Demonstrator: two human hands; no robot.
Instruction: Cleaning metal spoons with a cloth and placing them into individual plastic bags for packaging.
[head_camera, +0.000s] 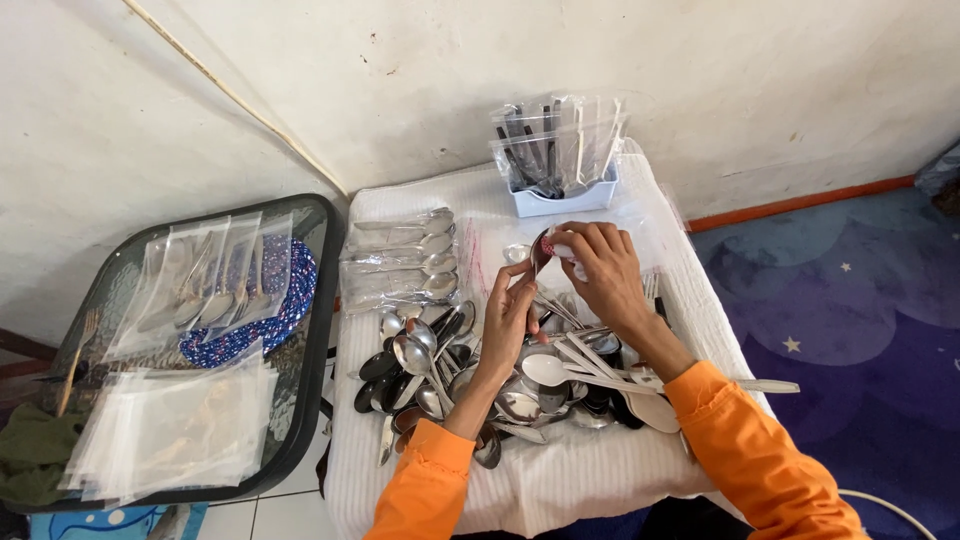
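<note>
My left hand (508, 312) holds a metal spoon (540, 252) upright by its handle, bowl at the top, above a heap of loose spoons (440, 375). My right hand (603, 270) is closed around a small pink and white cloth or wipe (562, 248) pressed against the spoon's bowl. Both arms wear orange sleeves. The heap lies on a low table covered with a white ribbed cloth (560, 480).
A white holder (560, 198) with bagged dark-handled cutlery stands at the table's back. Bagged spoons (400, 262) lie stacked at the back left. A glass-topped side table (300, 400) on the left carries more bagged spoons (210, 275) and empty clear bags (175, 425). Walls behind, blue starred rug at right.
</note>
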